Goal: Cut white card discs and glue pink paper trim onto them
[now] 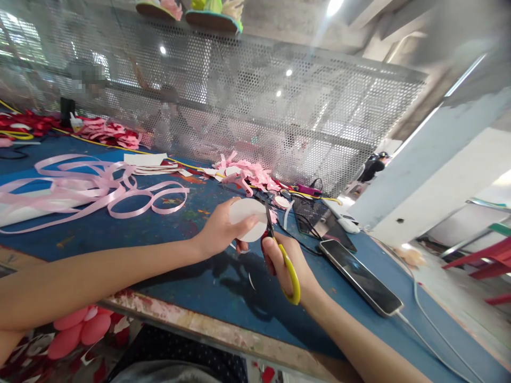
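Left hand (219, 230) raised just above the blue table (120, 229), fingers and thumb pinched on a white paper disc (246, 218), held roughly upright, facing the camera. Right hand (284, 266) just beside it, curled closed through the yellow handles of a pair of scissors (281, 250); blades pointing up, set against the right edge of the disc. Blade gap too small to tell. Small white paper sliver (250, 281) lying on the table below the hands. Black phone (359, 275) flat on the table to the right, white cable (431, 319) running from its near end. Loops of pink ribbon (91, 191) spread across the left of the table, well apart from the hands. Heap of pink and white scraps (247, 173) behind the disc, near a perforated metal screen (259, 106). Pink petal shapes (80, 325) below the near table edge, under the left forearm.
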